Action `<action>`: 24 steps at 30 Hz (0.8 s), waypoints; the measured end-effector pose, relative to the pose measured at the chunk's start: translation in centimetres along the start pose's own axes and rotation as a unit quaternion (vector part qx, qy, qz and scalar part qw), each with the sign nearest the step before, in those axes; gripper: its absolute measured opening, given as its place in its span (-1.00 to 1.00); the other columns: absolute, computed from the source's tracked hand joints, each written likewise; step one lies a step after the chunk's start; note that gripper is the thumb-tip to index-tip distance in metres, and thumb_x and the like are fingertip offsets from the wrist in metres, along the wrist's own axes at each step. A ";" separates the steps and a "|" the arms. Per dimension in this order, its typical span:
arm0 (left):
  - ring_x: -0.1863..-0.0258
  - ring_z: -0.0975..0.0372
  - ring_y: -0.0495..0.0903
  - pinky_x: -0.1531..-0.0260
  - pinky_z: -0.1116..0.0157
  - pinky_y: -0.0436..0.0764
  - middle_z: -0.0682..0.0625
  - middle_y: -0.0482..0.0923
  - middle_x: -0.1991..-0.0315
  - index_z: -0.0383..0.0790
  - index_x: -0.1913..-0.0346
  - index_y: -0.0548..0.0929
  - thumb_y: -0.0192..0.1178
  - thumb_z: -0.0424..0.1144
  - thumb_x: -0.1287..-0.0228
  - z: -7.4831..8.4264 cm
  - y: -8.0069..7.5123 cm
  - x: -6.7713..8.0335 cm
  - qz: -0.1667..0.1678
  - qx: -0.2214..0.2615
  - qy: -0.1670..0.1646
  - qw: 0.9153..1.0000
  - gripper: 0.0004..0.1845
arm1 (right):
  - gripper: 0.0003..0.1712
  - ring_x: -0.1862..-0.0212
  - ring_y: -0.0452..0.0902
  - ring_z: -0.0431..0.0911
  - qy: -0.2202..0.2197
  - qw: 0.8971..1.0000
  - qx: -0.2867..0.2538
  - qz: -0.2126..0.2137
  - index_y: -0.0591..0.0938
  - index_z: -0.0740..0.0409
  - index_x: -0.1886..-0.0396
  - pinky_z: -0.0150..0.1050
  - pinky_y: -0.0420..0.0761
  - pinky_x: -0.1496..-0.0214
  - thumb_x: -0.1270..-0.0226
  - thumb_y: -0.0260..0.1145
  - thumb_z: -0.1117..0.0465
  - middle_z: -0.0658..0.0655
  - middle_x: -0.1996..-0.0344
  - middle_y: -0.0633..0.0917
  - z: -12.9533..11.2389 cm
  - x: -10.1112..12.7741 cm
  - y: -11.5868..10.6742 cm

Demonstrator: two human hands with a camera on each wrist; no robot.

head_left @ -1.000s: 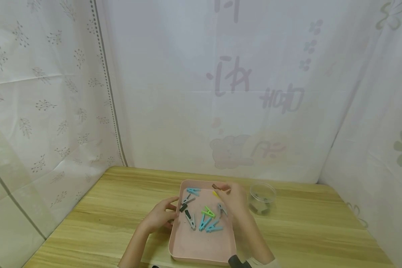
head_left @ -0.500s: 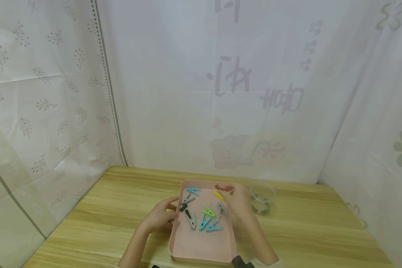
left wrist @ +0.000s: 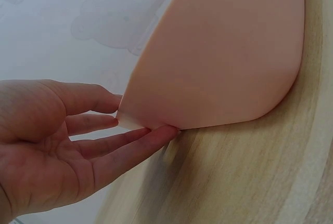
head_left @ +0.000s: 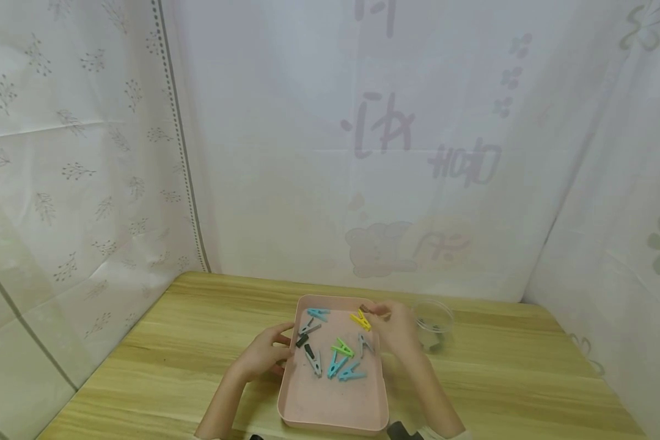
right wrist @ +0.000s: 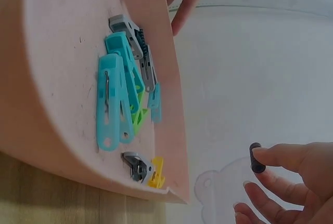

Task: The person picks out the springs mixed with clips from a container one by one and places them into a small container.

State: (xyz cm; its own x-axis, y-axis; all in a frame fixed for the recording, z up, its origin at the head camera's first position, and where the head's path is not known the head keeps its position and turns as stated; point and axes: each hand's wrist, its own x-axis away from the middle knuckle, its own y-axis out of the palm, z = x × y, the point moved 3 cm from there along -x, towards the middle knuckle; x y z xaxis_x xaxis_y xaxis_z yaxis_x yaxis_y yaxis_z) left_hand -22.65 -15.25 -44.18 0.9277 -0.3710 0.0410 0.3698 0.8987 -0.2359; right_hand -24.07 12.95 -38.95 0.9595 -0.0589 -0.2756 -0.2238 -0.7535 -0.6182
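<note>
Head view: our right hand (head_left: pixel 396 327) pinches a dark clip (head_left: pixel 365 308) above the pink tray (head_left: pixel 330 409)'s far edge, beside a clear cup (head_left: pixel 433 327). Left wrist view: our left hand (left wrist: pixel 57 146) rests straight-fingered against the tray wall. Right wrist view: three blue clips (right wrist: pixel 117 96) show.
</note>
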 end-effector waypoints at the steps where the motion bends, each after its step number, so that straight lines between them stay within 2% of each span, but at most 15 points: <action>1: 0.18 0.03 0.70 0.27 0.01 0.82 -0.57 0.45 -0.20 -0.61 -0.56 0.16 0.16 -0.49 -0.44 0.0 0.0 0.0 0.000 0.000 0.000 1.000 -0.29 | -0.77 0.06 0.71 0.22 -0.001 1.000 0.001 0.002 0.78 0.38 0.12 -0.03 0.79 0.18 -0.39 0.47 0.26 0.32 0.12 0.80 0.0 0.0 -0.1; 18: 0.15 0.00 0.72 0.27 0.00 0.82 -0.56 0.47 -0.19 -0.61 -0.56 0.16 0.16 -0.49 -0.44 0.0 0.1 0.0 0.004 -0.008 0.004 1.000 -0.29 | -0.78 0.08 0.69 0.16 -0.013 1.000 -0.001 0.001 0.76 0.36 0.13 -0.01 0.76 0.14 -0.40 0.47 0.26 0.28 0.13 0.80 0.6 0.2 -0.9; 24: 0.12 -0.04 0.73 0.27 -0.01 0.82 -0.56 0.47 -0.19 -0.60 -0.56 0.17 0.16 -0.48 -0.45 -0.1 0.1 0.1 0.006 -0.010 0.004 1.000 -0.29 | -0.72 0.09 0.70 0.15 0.000 1.000 0.008 0.006 0.78 0.33 0.13 -0.03 0.76 0.18 -0.40 0.50 0.16 0.28 0.15 0.80 0.8 0.3 -1.2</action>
State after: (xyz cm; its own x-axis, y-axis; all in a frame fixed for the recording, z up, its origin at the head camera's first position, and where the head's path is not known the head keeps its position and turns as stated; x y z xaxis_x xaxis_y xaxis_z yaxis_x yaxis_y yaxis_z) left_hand -22.59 -15.22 -44.27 0.9318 -0.3616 0.0307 0.3570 0.8982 -0.2565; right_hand -23.68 14.36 -38.88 0.9566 -0.0673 -0.2835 -0.2380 -0.7416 -0.6272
